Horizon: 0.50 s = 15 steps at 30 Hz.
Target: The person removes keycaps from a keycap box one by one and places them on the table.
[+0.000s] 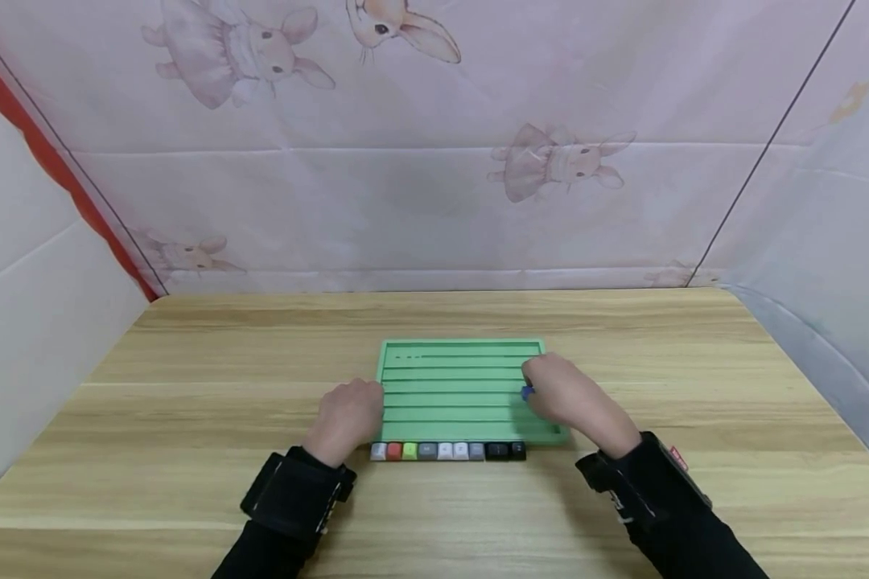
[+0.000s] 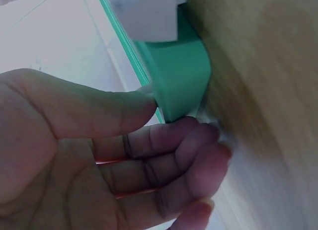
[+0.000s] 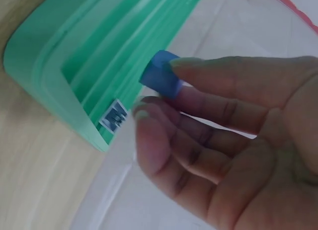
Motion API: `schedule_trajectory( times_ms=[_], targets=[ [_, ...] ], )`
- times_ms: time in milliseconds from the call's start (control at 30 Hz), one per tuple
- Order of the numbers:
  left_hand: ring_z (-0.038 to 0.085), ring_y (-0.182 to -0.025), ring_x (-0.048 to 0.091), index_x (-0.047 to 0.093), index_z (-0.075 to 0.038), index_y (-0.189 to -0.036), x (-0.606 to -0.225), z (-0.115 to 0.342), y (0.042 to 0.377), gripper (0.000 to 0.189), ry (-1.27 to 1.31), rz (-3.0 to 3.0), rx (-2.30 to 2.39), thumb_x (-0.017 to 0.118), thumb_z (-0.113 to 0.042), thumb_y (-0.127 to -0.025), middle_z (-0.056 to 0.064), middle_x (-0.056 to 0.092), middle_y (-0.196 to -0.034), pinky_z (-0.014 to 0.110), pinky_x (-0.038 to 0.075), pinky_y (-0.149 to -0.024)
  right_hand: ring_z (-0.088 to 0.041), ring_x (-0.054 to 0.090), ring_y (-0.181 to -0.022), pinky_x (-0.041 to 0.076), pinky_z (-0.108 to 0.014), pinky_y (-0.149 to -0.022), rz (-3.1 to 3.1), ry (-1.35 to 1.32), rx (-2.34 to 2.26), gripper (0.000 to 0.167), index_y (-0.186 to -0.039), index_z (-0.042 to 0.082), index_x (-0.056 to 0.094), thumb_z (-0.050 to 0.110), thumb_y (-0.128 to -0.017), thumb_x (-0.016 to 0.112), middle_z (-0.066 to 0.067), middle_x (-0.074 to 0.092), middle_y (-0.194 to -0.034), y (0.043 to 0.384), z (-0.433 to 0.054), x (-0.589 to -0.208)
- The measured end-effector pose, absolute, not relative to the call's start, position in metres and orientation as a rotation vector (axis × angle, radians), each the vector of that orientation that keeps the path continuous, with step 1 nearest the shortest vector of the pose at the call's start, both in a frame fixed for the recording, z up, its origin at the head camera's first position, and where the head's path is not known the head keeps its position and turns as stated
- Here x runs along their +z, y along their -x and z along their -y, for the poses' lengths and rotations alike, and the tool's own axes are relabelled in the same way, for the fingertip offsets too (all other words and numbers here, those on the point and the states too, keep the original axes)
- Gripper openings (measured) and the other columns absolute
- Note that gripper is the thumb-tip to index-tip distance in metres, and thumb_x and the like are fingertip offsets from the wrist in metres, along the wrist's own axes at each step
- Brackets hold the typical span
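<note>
A shallow green tray (image 1: 452,386) with raised ridges across its floor lies on the table. At its left side, my left hand (image 1: 352,416) grips the edge. In the left wrist view the thumb (image 2: 114,111) presses the tray's corner (image 2: 181,71) and the curled fingers reach beneath it. Over the tray's right side, my right hand (image 1: 561,390) pinches a small blue keycap (image 3: 162,74) between thumb and fingers. A row of several keycaps (image 1: 445,451) in white, red, green, grey and black runs along the tray's front edge.
A wooden table (image 1: 188,450) carries the tray. Behind it hangs a pale cloth (image 1: 420,201) printed with rabbits, and more pale cloth closes in both sides. A small dark-and-white square piece (image 3: 114,115) sits in a corner of the tray.
</note>
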<state>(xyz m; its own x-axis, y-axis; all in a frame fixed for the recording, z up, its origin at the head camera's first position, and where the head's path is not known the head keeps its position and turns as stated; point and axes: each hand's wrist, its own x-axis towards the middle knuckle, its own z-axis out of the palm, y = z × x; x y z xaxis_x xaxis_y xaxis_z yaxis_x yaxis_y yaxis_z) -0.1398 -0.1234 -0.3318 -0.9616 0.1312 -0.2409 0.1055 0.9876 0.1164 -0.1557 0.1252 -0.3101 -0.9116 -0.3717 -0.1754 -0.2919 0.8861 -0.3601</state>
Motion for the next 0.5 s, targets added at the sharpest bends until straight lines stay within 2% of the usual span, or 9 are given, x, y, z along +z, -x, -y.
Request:
schedule_trajectory(
  times_ms=[133, 267, 367, 500],
  targets=[
    [0.017, -0.053, 0.041, 0.057, -0.002, -0.071, -0.332, 0.123, 0.140, 0.016, -0.174, -2.879, 0.152, 0.052, 0.003, -0.085, 0.006, 0.047, -0.062, 0.026, 0.036, -0.044, -0.016, 0.046, -0.056, 0.039, -0.026, -0.050, -2.800, 0.468, -0.482, 0.009, -0.090, -0.006, 0.059, -0.005, -0.082, 0.056, -0.007, 0.050, -0.068, 0.146, -0.131, -0.305],
    [0.017, -0.053, 0.041, 0.056, -0.002, -0.070, -0.332, 0.123, 0.140, 0.016, -0.176, -2.885, 0.154, 0.052, 0.004, -0.085, 0.006, 0.046, -0.061, 0.026, 0.036, -0.044, -0.015, 0.044, -0.054, 0.037, -0.025, -0.048, -2.777, 0.504, -0.473, 0.001, -0.081, -0.003, 0.058, -0.004, -0.082, 0.058, -0.006, 0.048, -0.065, 0.137, -0.135, -0.301],
    [0.017, -0.053, 0.040, 0.055, -0.002, -0.070, -0.332, 0.123, 0.139, 0.017, -0.182, -2.891, 0.152, 0.051, 0.004, -0.085, 0.006, 0.046, -0.061, 0.026, 0.036, -0.044, -0.014, 0.039, -0.053, 0.034, -0.024, -0.048, -2.750, 0.555, -0.451, 0.012, -0.072, 0.001, 0.054, -0.006, -0.080, 0.058, -0.004, 0.044, -0.061, 0.131, -0.138, -0.301],
    [0.017, -0.053, 0.040, 0.055, -0.002, -0.070, -0.331, 0.123, 0.139, 0.017, -0.183, -2.889, 0.150, 0.051, 0.004, -0.085, 0.006, 0.046, -0.061, 0.026, 0.035, -0.044, -0.013, 0.032, -0.052, 0.028, -0.024, -0.048, -2.696, 0.576, -0.425, 0.020, -0.066, 0.004, 0.049, -0.009, -0.077, 0.058, -0.001, 0.036, -0.059, 0.125, -0.139, -0.302]
  ],
)
